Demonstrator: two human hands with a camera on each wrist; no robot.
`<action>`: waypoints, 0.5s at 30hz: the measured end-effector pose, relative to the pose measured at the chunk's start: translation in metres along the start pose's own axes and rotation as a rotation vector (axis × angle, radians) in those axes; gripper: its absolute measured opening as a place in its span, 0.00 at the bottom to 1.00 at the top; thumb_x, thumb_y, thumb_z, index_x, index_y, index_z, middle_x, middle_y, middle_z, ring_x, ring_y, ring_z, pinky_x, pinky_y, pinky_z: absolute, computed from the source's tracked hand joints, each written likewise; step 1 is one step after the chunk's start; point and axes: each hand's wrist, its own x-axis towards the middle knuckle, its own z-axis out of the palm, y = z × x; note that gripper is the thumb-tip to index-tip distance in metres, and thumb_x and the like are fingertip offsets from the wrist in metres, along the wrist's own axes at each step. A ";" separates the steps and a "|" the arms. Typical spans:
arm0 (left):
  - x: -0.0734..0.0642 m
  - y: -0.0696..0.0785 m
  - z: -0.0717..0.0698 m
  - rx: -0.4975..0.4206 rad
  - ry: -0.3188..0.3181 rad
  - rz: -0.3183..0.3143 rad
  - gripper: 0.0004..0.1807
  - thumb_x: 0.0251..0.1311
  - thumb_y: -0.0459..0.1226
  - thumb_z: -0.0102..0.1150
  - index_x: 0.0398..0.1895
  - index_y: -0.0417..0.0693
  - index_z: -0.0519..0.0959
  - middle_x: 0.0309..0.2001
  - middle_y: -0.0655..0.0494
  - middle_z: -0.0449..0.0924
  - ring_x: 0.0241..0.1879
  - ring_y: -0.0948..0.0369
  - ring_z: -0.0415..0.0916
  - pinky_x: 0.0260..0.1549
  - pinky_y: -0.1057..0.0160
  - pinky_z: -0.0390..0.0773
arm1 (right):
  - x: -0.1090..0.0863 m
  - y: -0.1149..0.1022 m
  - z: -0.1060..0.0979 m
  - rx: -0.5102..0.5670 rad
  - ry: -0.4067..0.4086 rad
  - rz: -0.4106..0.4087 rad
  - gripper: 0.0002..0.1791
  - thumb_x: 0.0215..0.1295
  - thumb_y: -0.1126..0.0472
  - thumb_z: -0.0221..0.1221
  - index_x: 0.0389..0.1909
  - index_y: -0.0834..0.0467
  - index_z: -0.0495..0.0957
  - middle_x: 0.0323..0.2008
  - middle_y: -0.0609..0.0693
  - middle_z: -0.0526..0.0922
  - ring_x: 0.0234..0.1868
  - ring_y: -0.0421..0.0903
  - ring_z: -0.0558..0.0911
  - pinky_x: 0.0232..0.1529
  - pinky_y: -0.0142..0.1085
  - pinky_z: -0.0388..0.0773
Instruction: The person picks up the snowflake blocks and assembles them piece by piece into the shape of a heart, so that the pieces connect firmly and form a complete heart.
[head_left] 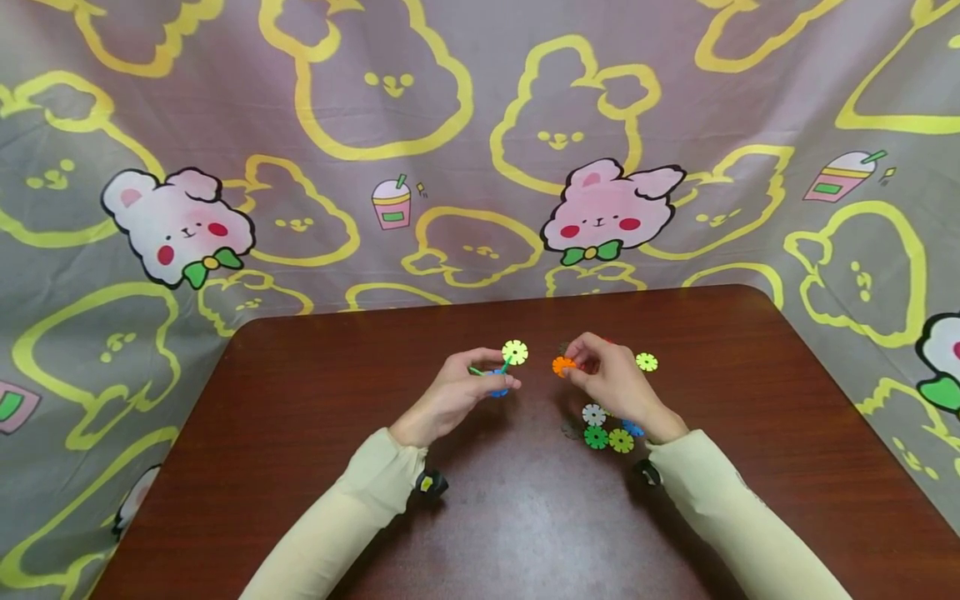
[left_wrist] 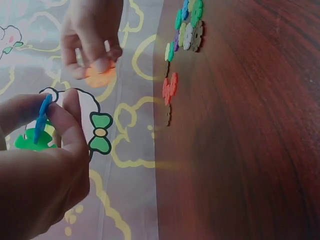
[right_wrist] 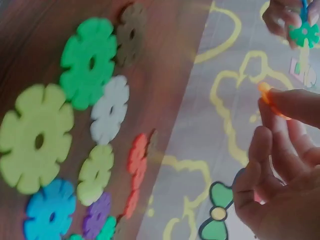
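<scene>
Left hand (head_left: 467,387): pinching a small joined cluster (head_left: 507,365) between thumb and fingers, holding it up over the surface (head_left: 315,500)
Cluster: showing a blue disc (left_wrist: 43,120), a green disc (right_wrist: 300,37) and a yellow disc (head_left: 515,352), apparently slotting together at angles; the exact joints are hiding behind the fingers
Right hand (head_left: 611,373): gripping a single orange disc (head_left: 562,367) between thumb and fingertips
Orange disc: facing the cluster across a gap, not yet touching it
Loose discs (head_left: 621,441): lying mostly flat on the surface near the right hand, including white, brown, purple and red ones
Progress: probably standing at an early stage, a few pieces joining up already, the orange one and many others apparently waiting unattached
</scene>
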 end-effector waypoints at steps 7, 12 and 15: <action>0.001 0.001 -0.001 -0.031 -0.019 0.015 0.28 0.58 0.24 0.59 0.63 0.37 0.66 0.43 0.46 0.79 0.37 0.60 0.85 0.44 0.66 0.79 | -0.002 -0.015 0.004 0.033 0.053 -0.073 0.10 0.56 0.65 0.67 0.36 0.53 0.77 0.29 0.45 0.82 0.28 0.41 0.75 0.28 0.31 0.71; 0.000 0.001 -0.002 -0.012 -0.022 0.046 0.34 0.56 0.25 0.61 0.67 0.47 0.64 0.42 0.47 0.80 0.36 0.60 0.84 0.49 0.56 0.80 | -0.003 -0.020 0.008 0.035 0.060 -0.115 0.10 0.56 0.65 0.67 0.35 0.52 0.77 0.28 0.44 0.82 0.29 0.39 0.76 0.30 0.32 0.70; 0.000 0.002 -0.002 0.005 -0.025 0.061 0.34 0.57 0.25 0.61 0.67 0.50 0.65 0.42 0.46 0.80 0.36 0.59 0.84 0.50 0.52 0.80 | -0.003 -0.022 0.009 0.036 0.055 -0.126 0.10 0.56 0.65 0.67 0.36 0.53 0.77 0.29 0.43 0.82 0.31 0.39 0.77 0.31 0.33 0.71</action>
